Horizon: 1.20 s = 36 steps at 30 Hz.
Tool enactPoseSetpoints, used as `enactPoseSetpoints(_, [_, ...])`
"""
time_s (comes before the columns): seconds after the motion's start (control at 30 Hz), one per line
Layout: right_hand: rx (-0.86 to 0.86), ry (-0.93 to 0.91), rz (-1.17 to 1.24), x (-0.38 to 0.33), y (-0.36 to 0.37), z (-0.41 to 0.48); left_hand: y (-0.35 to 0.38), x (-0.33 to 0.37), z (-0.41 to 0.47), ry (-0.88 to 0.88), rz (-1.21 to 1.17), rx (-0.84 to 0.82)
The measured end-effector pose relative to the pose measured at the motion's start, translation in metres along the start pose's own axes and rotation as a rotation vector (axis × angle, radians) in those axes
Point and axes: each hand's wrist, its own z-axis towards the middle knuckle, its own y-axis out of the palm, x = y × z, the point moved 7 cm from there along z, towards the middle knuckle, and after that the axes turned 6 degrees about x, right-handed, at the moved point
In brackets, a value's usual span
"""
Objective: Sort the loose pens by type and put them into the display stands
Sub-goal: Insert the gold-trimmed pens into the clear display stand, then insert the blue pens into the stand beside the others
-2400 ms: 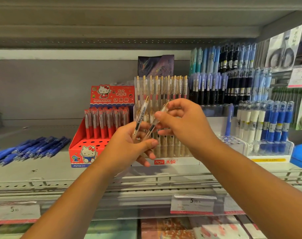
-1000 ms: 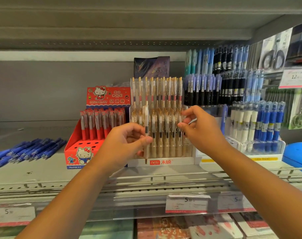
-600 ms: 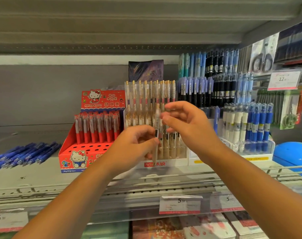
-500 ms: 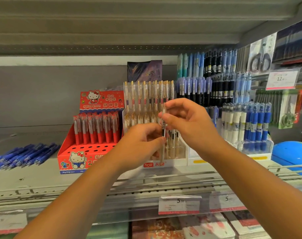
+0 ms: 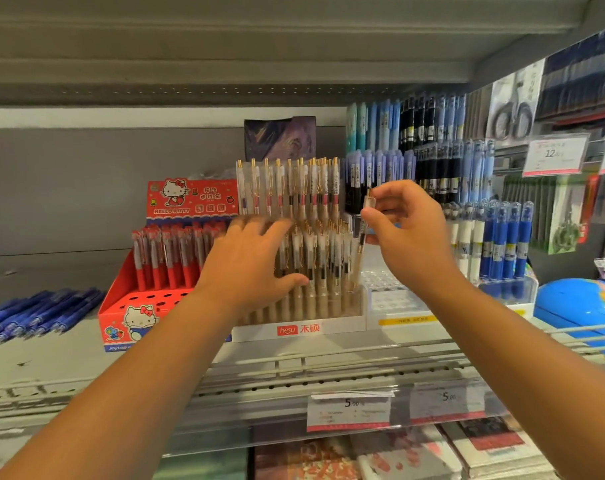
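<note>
**Fingers [image 5: 256, 226] spreading at the clear stand [image 5: 297, 329], one pen [image 5: 361, 249] being pinched**

Loose blue pens [image 5: 41, 315] are lying in a heap on the bare shelf [image 5: 34, 362] at the far left, outside any stand. Just right of them the red stand [image 5: 121, 306] is sitting with red pens [image 5: 166, 258] filling its back rows, while the holes of its front row are showing open.

The left hand [image 5: 249, 268] is hovering in front of the clear stand, its fingers straight and spread, blurred at the tips, and its thumb reaching toward the lower row. Whether they are touching the pens I cannot tell. The clear stand is holding gold-clipped clear pens [image 5: 294, 192] upright in stepped rows, packed close together.

The right hand [image 5: 412, 237] is pinching one such pen near its top between thumb and fingertips, the other fingers curling loosely behind. That pen is tilting slightly, its gold cap uppermost and its lower end dipping at the stand's right end. Whether it is sitting in a hole I cannot tell.

Further right, a white stand [image 5: 398, 306] is showing open holes in front and carrying white and blue pens [image 5: 505, 237] at its back. Behind it a tall rack [image 5: 415, 147] is holding blue and black pens in tiers. A blue globe [image 5: 578, 306] is resting at the far right.
</note>
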Motion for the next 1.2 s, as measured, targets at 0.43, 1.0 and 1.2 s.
enactPoseSetpoints(0.43, [-0.092, 0.05, -0.169, 0.022, 0.024, 0.003, 0.002, 0.0, -0.003, 0.038, -0.008, 0.096])
enactPoseSetpoints(1.0, [-0.201, 0.185, -0.108, 0.038, 0.023, -0.012, 0.0, 0.001, -0.001, 0.027, -0.05, 0.061])
enactPoseSetpoints(1.2, [-0.248, 0.2, -0.075, 0.034, 0.019, -0.014, -0.011, -0.006, 0.0, -0.014, -0.213, -0.046])
